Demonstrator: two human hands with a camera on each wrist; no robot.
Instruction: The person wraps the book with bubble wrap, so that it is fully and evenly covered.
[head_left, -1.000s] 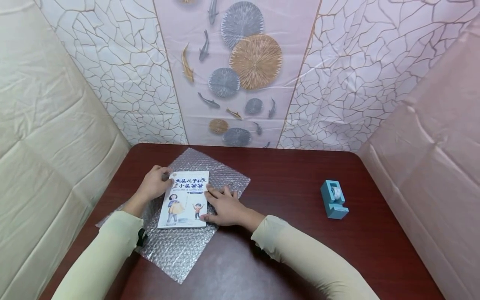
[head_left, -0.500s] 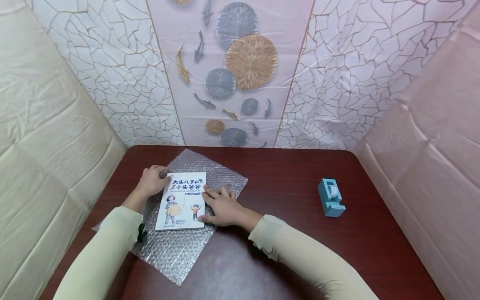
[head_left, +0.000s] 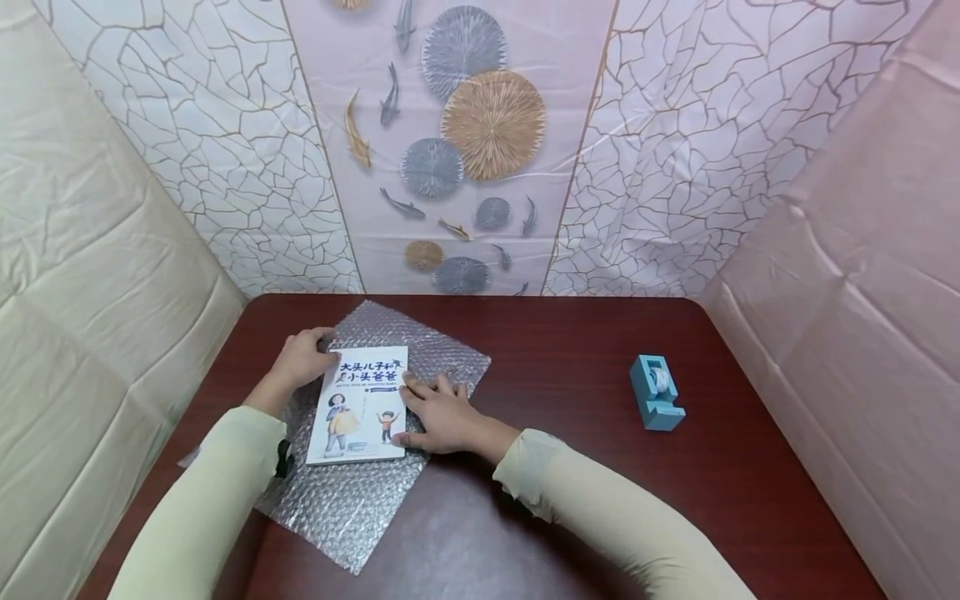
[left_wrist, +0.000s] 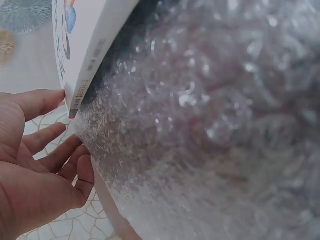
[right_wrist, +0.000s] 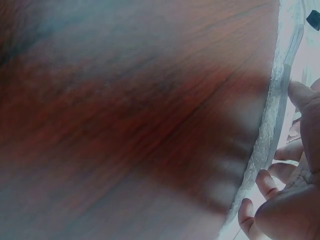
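In the head view, a white picture book (head_left: 352, 417) with Chinese characters and drawn figures on its cover lies face up on a sheet of bubble wrap (head_left: 348, 517), on the left part of a dark red table (head_left: 540, 358). The wrap sits askew under the book, one corner pointing to the table's far edge and another toward the person. The left hand (head_left: 302, 360) is at the book's upper left corner, thumb against it and fingers reaching just past it over the wrap. The right hand (head_left: 442, 419) lies along the right edge, fingers spread and fairly straight, fingertips and thumb touching the cover's margin. Both arms wear pale sleeves (head_left: 603, 504), and a black band (head_left: 282, 458) shows at the left cuff. Well apart to the right stands a blue tape dispenser (head_left: 648, 396) with a roll of tape (head_left: 659, 381) in it; a patterned wall covering (head_left: 495, 125) hangs behind. In the left wrist view, the left thumb touches the book's corner while the other fingers, slightly bent and well parted from the thumb, lie by the wrap's edge. In the right wrist view, the right hand's relaxed fingers line the book's side, thumb and fingers apart; exactly which fingertips make contact there is unclear.
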